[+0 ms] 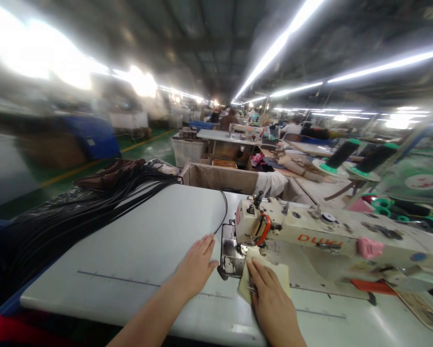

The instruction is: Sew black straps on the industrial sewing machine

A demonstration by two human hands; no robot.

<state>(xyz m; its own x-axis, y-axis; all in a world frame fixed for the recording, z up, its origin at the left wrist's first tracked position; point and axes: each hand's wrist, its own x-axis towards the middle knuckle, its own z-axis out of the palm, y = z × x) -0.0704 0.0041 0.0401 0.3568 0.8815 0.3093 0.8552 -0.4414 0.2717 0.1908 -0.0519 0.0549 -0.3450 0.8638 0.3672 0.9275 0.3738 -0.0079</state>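
My left hand (196,265) lies flat on the white sewing table (158,217), fingers stretched out and thumb apart. Its fingertips meet the near end of a thin black cord (225,207); whether they press on it I cannot tell. Just right of that hand is the sewing machine (292,226), with its metal plate (231,250) under the head. My right hand (272,296) presses a pale yellow cloth (282,274) beside the needle area, its thumb hidden. A small shiny metal piece shows at that hand's left edge, too small to name.
Long black strips (75,231) hang over the table's left side, near a brown bundle (110,173). Behind the table stands a fabric-lined bin (220,178). Black thread cones (341,156) and a green fan (419,180) are at the right. People sit farther back.
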